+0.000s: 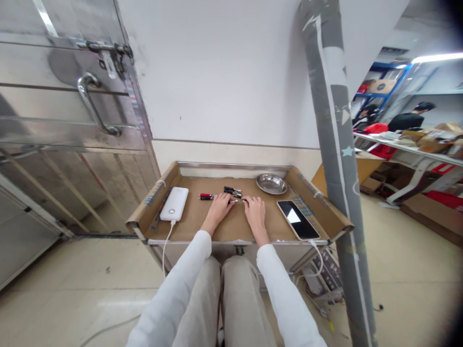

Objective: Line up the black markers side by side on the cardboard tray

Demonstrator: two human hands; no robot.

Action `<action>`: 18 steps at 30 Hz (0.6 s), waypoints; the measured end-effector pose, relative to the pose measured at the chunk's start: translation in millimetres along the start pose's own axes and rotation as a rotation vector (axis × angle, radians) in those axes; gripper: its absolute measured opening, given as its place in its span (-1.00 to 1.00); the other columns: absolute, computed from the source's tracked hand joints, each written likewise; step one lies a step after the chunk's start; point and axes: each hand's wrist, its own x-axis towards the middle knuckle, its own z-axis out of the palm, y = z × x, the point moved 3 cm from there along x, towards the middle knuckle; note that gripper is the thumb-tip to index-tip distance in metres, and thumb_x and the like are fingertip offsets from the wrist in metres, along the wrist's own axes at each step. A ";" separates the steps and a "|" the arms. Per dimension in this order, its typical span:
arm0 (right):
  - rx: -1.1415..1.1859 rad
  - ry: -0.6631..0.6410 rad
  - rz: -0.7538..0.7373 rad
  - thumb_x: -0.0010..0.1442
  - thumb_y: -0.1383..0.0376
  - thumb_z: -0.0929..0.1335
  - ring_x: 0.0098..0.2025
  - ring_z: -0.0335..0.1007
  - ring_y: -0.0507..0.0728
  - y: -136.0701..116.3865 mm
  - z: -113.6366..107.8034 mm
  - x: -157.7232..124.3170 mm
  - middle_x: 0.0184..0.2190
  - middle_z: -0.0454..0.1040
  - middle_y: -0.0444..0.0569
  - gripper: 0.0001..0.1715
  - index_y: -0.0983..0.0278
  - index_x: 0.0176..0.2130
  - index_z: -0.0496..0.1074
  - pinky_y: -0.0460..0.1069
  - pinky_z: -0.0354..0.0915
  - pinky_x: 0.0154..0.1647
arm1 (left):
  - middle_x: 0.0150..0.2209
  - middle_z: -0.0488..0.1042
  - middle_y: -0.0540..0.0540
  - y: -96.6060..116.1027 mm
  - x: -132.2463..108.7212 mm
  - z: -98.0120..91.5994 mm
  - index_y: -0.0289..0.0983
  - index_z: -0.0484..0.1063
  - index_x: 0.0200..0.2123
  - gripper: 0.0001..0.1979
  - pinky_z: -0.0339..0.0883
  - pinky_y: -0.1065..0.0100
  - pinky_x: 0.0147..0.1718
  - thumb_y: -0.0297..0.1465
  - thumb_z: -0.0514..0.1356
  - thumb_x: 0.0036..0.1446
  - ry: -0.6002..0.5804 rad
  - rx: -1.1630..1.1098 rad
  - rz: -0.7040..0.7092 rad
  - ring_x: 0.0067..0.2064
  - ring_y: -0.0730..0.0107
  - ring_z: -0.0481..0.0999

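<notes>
On a cardboard-lined tabletop, my left hand is closed on a small dark item with a silvery end. My right hand is just right of that end, its fingers bent together; what they hold, if anything, is too small to name. Several small black pieces with metal ends lie just beyond my fingertips. Left of my left hand lie small red and black pieces. A round metal dish rests near the back right of the tabletop.
A white power bank with a cable lies at the left, a phone with a cable at the right. A tall grey wrapped post stands beside the table's right edge. A metal door is at the left; people sit at the far right.
</notes>
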 end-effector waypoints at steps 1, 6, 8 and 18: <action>0.004 -0.002 -0.013 0.28 0.28 0.18 -0.22 0.25 0.17 -0.8 -0.4 0.0 -0.30 0.49 0.05 -0.71 0.21 -0.18 0.46 0.02 0.05 -0.20 | -0.22 0.41 -0.12 -0.6 0.3 0.2 -0.26 0.32 -0.26 -0.85 0.17 0.20 -0.08 -0.31 0.05 0.22 0.010 -0.009 -0.001 -0.12 0.25 0.36; 0.063 -0.043 -0.076 0.29 0.29 0.15 -0.17 0.28 0.17 -8.2 -4.2 0.6 -0.22 0.50 0.05 -0.66 0.21 -0.08 0.43 0.03 0.09 -0.15 | -0.19 0.43 -0.13 -1.5 1.5 1.9 -0.27 0.31 -0.23 -0.88 0.21 0.22 -0.08 -0.36 0.05 0.22 0.037 -0.027 0.053 -0.12 0.25 0.38; 0.152 -0.113 -0.191 0.27 0.33 0.15 -0.13 0.30 0.15 -15.2 -4.9 0.5 -0.12 0.48 0.03 -0.58 0.18 0.09 0.30 0.02 0.12 -0.11 | -0.18 0.43 -0.14 -1.3 0.9 0.3 -0.28 0.31 -0.20 -0.88 0.21 0.23 -0.08 -0.38 0.03 0.23 0.062 -0.019 0.045 -0.11 0.25 0.38; 0.141 -0.150 -0.214 0.24 0.32 0.15 0.15 0.13 0.18 -18.0 6.6 5.6 0.26 0.08 -0.02 -0.43 0.12 0.23 0.10 0.09 0.15 0.05 | -0.25 0.43 -0.22 0.3 -28.5 -24.5 -0.27 0.33 -0.20 -0.81 0.22 0.13 -0.14 -0.35 -0.03 0.24 0.358 0.295 -0.381 -0.13 0.09 0.34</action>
